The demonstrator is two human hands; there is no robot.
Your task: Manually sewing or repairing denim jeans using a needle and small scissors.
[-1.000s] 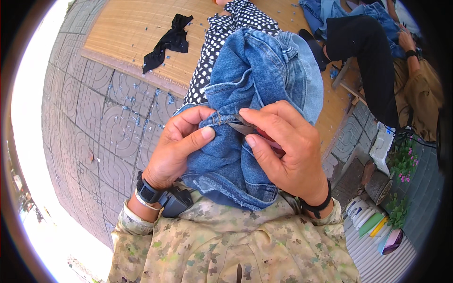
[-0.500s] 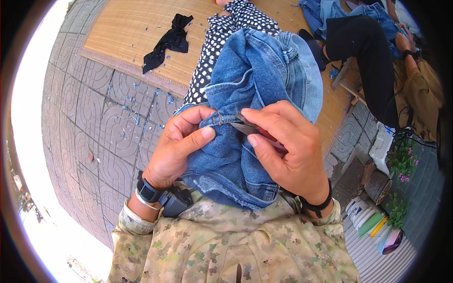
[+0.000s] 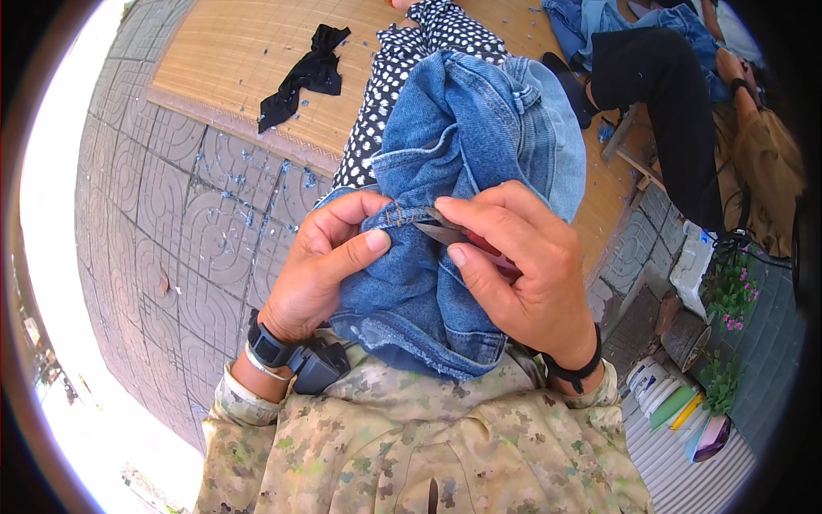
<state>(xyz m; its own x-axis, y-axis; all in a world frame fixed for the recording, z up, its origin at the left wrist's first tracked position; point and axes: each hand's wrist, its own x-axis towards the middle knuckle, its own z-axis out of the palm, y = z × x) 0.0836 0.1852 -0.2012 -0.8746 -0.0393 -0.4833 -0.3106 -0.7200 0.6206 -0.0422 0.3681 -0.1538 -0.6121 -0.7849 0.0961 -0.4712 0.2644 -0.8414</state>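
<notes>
A blue denim garment [image 3: 428, 283] lies bunched over my lap, its lower edge frayed and paler. My left hand [image 3: 330, 257] pinches a stitched seam of it between thumb and fingers. In my right hand [image 3: 522, 265] is a small pair of thread snips [image 3: 443, 233] with red handles, mostly hidden by the fingers. Their pointed metal blades show just right of the pinched seam, slightly apart, close against the denim.
A woven mat [image 3: 231, 51] bears a black cloth scrap [image 3: 310, 79] and blue lint. Patterned paving [image 3: 154, 223] lies at left. A co-worker's dark-trousered leg [image 3: 655, 94] and more denim [image 3: 599, 26] are at upper right. Flowers [image 3: 736, 295] and stacked containers [image 3: 664, 394] stand at right.
The snips' blades have parted a little more beside the seam, with a slight shift of my right hand. My left hand stays put. The co-worker's hand at upper right has moved slightly.
</notes>
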